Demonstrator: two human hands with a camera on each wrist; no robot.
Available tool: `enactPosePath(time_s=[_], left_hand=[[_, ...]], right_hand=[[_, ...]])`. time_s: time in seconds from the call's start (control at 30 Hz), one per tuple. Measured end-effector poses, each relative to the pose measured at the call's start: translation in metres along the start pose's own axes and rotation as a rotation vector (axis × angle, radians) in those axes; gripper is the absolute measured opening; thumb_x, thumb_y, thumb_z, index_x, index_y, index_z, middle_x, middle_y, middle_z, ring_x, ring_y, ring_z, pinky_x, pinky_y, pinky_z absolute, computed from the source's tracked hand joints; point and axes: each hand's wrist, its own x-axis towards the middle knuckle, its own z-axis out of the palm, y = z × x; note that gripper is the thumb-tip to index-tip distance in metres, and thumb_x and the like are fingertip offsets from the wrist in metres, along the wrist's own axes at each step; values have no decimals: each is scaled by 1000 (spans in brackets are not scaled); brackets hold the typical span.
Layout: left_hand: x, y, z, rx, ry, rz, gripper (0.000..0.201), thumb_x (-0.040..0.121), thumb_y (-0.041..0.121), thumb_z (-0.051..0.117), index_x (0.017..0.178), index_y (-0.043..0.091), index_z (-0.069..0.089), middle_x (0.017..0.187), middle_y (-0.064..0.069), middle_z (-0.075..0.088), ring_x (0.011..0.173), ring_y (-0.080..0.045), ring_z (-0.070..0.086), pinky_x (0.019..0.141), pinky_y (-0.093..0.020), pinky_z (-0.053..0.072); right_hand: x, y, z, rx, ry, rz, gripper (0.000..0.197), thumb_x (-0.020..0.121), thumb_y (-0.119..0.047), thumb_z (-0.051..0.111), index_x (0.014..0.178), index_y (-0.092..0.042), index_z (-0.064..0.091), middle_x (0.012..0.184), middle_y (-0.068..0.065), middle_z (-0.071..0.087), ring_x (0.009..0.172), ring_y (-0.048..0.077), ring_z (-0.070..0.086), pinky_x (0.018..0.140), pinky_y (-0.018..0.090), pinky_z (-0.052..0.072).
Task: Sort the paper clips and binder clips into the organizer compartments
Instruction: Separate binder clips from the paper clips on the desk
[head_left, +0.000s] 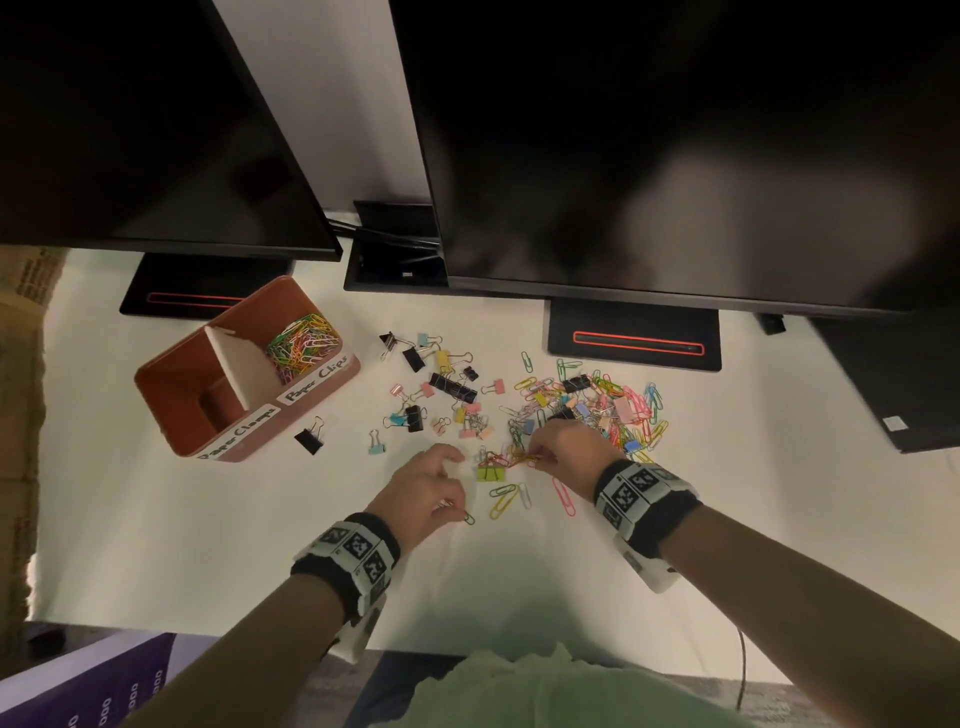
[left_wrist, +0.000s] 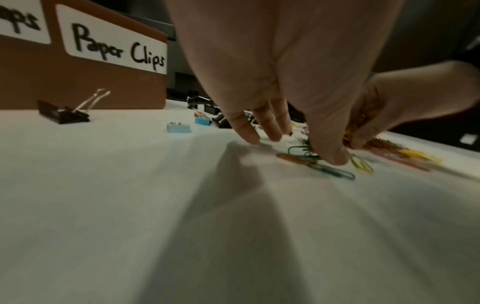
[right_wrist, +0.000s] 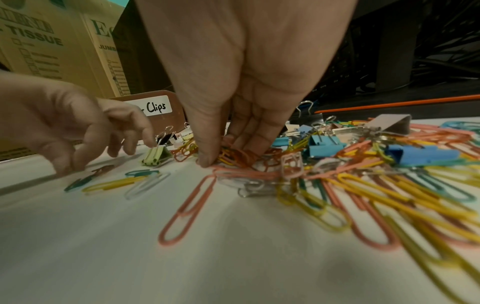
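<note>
Overhead, two dark monitors (head_left: 675, 145) overhang a white desk (head_left: 208, 519), apparently cloth-covered.

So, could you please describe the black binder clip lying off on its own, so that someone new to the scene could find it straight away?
Start at the brown organizer on the left of the white table, with its handwritten labels. Just off its near right corner lies a black binder clip, silver handles up. Unlike the other black ones, it sits alone, left of the scattered pile.
</note>
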Motion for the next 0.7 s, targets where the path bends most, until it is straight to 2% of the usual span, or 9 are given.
enactPosePath(time_s=[0.1,0.17,0.23,0.3,0.37,0.47,0.53,0.63,0.7], left_hand=[[-1,3,7,88,7,55,7,75,20,72,69,18,68,117,1,58,107,-17,51,87,-35,41],[2,2,9,84,38,88,7,77,19,67,70,15,65,97,-1,63,91,-20,57,78,-34,48],[5,2,10,84,72,81,18,82,22,52,71,11,60,79,-3,61,75,-21,54,69,-34,49],[9,4,9,83,94,41,19,83,19,46,71,9,57,72,-6,58,70,-22,51,66,-34,47],[13,9,6,80,83,-16,12,86,10,51,75,7,55,73,-6,55,72,-21,48,66,-35,44],[17,12,3,74,56,-76,7,90,10,48,83,9,51,77,-2,49,76,-18,44,67,-27,36],[18,12,2,35,51,-98,4,90,11,49,93,11,51,81,-1,52,78,-17,48,69,-26,39],[20,11,0,-92,69,-185,28,88,10,55,114,16,50,87,0,61,83,-15,57,80,-28,49],[23,11,-1,-179,115,-229,36,86,8,58,120,18,51,86,1,64,84,-15,61,85,-29,50]], right_hand=[[1,0,0,1,-3,2,19,90,-21,57,104,-11,65,103,8,62,94,22,57,85,31,48],[1,-1,-1,5,-4,1,19,90,-21,57,103,-10,65,101,8,62,94,22,57,85,31,48],[2,-1,-2,14,-1,4,20,91,-22,56,101,-8,66,99,9,63,92,23,57,85,32,48],[2,-1,-3,21,-1,8,21,91,-22,55,101,-8,67,98,10,63,93,24,56,85,32,47],[2,0,-6,30,5,13,20,92,-20,54,101,-7,66,99,10,63,93,24,56,86,33,47],[1,-1,-12,33,30,6,20,94,-17,50,102,-6,66,101,12,63,95,26,56,86,32,45],[1,-1,-16,45,51,1,22,94,-16,50,108,-7,64,107,11,63,100,25,56,85,28,41],[-1,0,-20,37,79,-4,24,94,-18,52,112,-10,64,111,9,63,103,24,56,86,27,40],[-1,0,-22,34,98,-8,24,93,-19,53,112,-10,64,111,9,63,103,24,56,85,25,39]])
